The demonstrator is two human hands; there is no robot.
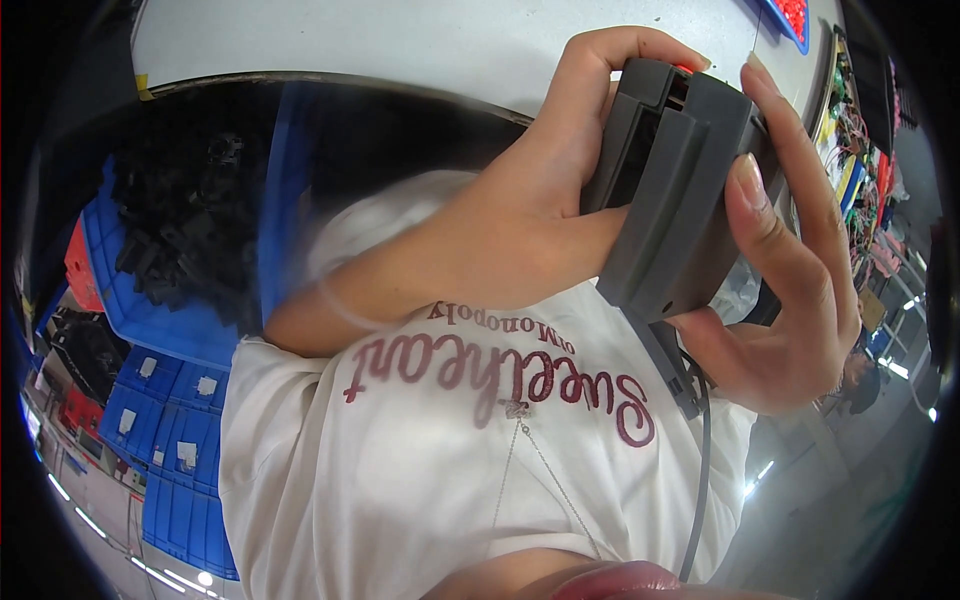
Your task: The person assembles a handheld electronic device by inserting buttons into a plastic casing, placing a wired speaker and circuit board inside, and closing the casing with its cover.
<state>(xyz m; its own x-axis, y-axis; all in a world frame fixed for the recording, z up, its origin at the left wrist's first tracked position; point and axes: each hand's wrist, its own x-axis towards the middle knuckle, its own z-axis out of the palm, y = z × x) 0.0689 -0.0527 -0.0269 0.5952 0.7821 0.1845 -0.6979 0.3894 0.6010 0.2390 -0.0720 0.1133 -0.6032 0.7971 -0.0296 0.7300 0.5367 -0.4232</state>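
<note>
Two Hands Are Clasping a Dark Grey Housing

The left hand is gripping the housing from its left, fingers bending over its top end and thumb pressing into its near left side. The right hand is holding the housing's right side, its fingers spreading apart and its thumb lying by the lower end. A small red piece is showing at the housing's top, beside the left fingertips. The housing itself is sitting tilted between both hands, in front of the person's white shirt. Below it, a grey cable is hanging. Left of the housing, a blue bin is holding black parts; above and to the left, a white table is stretching.
</note>
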